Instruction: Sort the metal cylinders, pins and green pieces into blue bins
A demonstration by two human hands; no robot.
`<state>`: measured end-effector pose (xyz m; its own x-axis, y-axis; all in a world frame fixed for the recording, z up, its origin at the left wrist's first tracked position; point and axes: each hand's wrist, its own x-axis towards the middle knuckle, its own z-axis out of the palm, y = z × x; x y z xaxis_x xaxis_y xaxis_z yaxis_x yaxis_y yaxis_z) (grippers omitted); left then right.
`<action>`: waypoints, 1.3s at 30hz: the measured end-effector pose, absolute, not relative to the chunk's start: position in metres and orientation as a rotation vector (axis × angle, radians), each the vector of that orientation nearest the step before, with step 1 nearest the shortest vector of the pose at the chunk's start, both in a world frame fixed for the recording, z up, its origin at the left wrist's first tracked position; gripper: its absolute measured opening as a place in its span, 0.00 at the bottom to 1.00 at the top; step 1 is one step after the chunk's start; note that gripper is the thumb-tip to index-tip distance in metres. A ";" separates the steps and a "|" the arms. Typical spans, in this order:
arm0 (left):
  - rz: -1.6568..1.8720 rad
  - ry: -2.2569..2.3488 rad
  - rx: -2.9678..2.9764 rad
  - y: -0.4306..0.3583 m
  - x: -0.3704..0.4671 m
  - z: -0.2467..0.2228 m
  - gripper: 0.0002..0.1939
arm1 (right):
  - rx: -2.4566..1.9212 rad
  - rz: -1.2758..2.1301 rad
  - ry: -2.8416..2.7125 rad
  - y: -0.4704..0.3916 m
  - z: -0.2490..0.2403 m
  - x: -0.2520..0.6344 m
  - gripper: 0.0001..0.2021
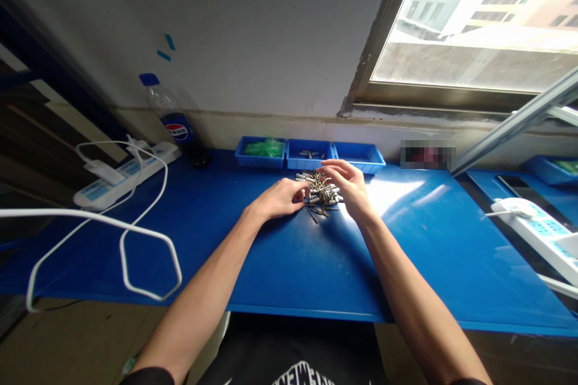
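A small heap of thin metal pins (321,192), brass and silver, lies on the blue table mat (289,252) just in front of three blue trays. My left hand (282,198) rests on the mat at the heap's left edge, fingertips pinched on a small metal pin. My right hand (347,183) hovers over the heap's right side with fingers curled; whether it holds a pin I cannot tell. The left tray (262,150) holds green parts, the middle tray (309,153) a few small metal parts, and the right tray (359,155) looks bare.
A white power strip (126,175) with a looping white cable (135,240) lies at the left. A cola bottle (171,117) stands by the wall. A second power strip (537,228) and another blue tray (553,169) are at the right, under a window.
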<state>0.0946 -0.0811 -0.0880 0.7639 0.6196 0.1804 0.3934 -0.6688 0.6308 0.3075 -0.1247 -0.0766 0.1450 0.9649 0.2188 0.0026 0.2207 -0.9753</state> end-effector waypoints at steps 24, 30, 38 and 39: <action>1.198 0.799 2.157 -0.094 0.126 -0.097 0.10 | -1.142 1.111 -1.370 -0.139 -0.086 0.329 0.21; 0.863 0.750 2.391 -0.086 0.106 -0.086 0.04 | -1.152 0.865 -1.170 -0.131 -0.096 0.340 0.20; 0.552 0.689 2.475 -0.080 0.097 -0.088 0.08 | -1.154 0.759 -1.134 -0.121 -0.107 0.351 0.24; 0.548 0.694 2.458 -0.081 0.098 -0.088 0.09 | -1.163 0.764 -1.134 -0.121 -0.106 0.350 0.22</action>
